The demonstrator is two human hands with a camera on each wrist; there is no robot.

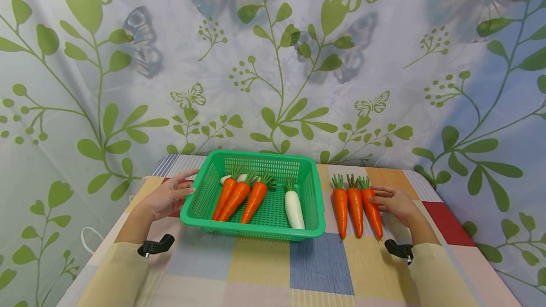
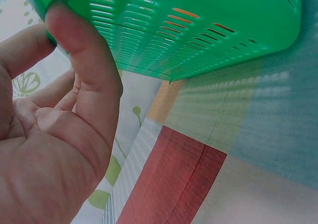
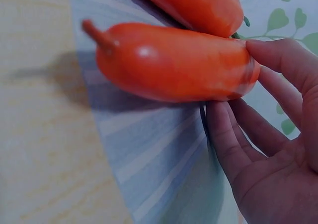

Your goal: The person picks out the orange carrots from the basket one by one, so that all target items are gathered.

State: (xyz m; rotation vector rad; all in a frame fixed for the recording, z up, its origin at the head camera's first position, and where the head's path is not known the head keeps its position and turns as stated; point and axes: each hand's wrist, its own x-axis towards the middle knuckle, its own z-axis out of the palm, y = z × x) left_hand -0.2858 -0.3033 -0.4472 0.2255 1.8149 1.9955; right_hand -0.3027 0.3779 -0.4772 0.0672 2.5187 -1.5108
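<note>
As I count from my end: six carrots [image 1: 236,201], three on the tabletop [image 1: 260,269], three in one green basket [image 1: 251,230] with one white radish [image 1: 294,210], more white partly hidden. Rightmost carrot [image 1: 372,208]: glossy orange, tapered, green-topped. Right hand [image 1: 396,205] has fingers pinching its upper end; left hand [image 1: 168,198] touches the basket rim, fingers loosely spread.

Downward head and close left wrist views share the basket [image 1: 273,210].
</note>
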